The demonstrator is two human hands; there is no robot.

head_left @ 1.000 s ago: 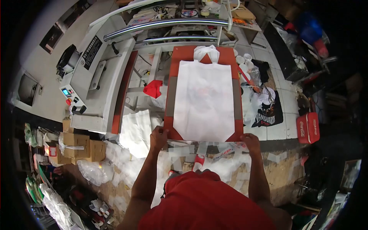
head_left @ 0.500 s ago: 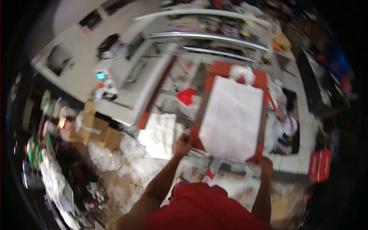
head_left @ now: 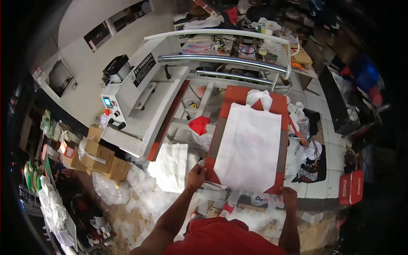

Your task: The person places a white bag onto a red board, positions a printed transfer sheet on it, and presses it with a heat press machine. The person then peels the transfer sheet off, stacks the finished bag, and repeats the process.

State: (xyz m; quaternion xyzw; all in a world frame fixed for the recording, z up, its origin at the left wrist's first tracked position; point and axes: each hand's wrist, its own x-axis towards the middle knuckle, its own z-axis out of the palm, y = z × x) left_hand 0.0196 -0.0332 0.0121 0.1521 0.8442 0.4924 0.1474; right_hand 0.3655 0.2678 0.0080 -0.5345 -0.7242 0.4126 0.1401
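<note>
Both hands are working the near edge of the red board [head_left: 278, 104]: the left hand [head_left: 196, 177] is curling closed around its near left corner, and the right hand [head_left: 289, 197] is pinching the near right corner, fingers bent over the edge. And there on top, the white bag [head_left: 248, 146] is lying flat, a soft, matte, fabric-like rectangle with lightly rippled surface and faint reddish marks showing around its middle. Its looped handles [head_left: 260, 100] are bunching at the far end, while its near corners are slanting inward. Smooth grey-brown strips [head_left: 217, 138] are running down both sides of the board. Over to the left, the boxy white press [head_left: 127, 97] is showing its lit display, with shiny round metal rods [head_left: 221, 60] stretching across the far side. Between press and board, a crumpled red cloth [head_left: 199, 125] is sitting, and nearer, creased white fabric [head_left: 170, 165] is spreading beside the left hand. On the right, a dark cloth [head_left: 312, 170] with pale lettering is lying rumpled on the tiles, and a red box [head_left: 351, 187] is standing farther right.
</note>
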